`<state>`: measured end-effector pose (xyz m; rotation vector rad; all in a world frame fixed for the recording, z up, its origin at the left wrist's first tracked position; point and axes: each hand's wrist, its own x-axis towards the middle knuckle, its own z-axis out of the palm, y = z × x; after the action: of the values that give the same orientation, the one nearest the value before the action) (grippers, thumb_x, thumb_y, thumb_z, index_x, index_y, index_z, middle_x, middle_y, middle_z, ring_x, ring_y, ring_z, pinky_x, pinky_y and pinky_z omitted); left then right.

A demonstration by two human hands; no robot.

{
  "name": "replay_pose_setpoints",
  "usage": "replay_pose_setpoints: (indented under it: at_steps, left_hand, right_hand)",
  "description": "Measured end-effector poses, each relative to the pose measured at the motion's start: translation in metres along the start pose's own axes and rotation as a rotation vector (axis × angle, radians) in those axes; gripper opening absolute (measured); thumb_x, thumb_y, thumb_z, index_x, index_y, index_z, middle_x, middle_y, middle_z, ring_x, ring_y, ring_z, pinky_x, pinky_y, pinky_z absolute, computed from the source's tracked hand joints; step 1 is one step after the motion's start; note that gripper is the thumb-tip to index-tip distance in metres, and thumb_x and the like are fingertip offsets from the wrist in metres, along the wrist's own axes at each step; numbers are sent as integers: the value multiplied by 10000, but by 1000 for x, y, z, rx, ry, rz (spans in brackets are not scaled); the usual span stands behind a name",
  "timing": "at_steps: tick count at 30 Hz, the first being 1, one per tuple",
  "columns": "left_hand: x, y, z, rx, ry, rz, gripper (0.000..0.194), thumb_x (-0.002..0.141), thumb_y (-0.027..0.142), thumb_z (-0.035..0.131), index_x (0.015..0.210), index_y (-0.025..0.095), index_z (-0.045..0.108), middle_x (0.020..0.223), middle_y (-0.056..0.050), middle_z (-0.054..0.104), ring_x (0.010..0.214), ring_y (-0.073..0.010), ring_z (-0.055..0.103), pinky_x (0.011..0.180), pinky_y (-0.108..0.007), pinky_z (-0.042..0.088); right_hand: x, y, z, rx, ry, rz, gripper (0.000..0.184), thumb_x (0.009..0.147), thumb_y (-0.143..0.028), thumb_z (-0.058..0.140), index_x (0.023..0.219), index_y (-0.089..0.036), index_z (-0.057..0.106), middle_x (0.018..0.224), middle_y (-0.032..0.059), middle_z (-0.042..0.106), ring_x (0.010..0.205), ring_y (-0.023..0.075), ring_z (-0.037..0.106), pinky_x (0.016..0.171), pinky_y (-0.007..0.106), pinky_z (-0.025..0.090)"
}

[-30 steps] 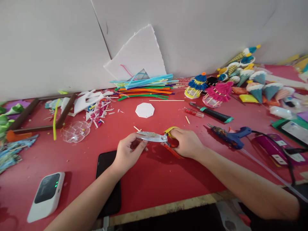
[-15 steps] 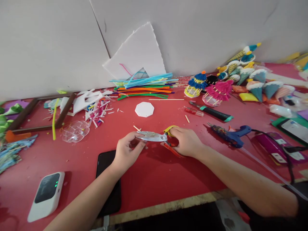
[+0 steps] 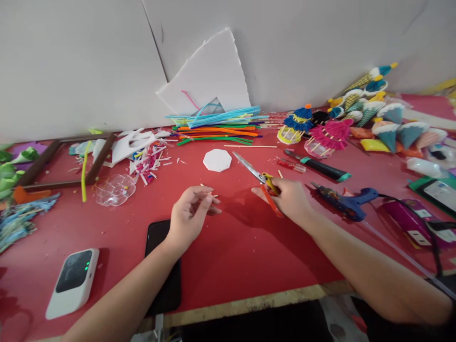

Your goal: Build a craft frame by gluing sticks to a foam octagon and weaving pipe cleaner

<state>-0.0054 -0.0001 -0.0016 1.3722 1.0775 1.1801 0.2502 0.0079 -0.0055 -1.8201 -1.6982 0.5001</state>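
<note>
Away swung your scissors (image 3: 262, 178) from your left hand (image 3: 190, 213), now just right of centre frame, tips just beside the white octagon (image 3: 217, 160)! Your right hand (image 3: 292, 198) kept its grip wrapped around them; your left grip hung half-curled by small sticks (image 3: 213, 195), whether pinching anything, you couldn't tell.

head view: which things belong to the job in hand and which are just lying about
Probably in the job:
scissors in the right hand
stick pieces
white octagonal plate

Likely lying about:
black phone
white pocket router
brown frame
</note>
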Motion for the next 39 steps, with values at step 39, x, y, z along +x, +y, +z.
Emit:
replay_pose_setpoints:
  at_steps: [39]
  left_hand:
    - [27,-17,-23,555,131,22,239,842,273,682,1075,223,704,881,-36,769,788,-186,732,756,-303,586]
  right_hand:
    - [-6,17,3,-294,203,-466,216,962,-346,551,951,-197,708,975,116,739,931,267,677,888,422,536]
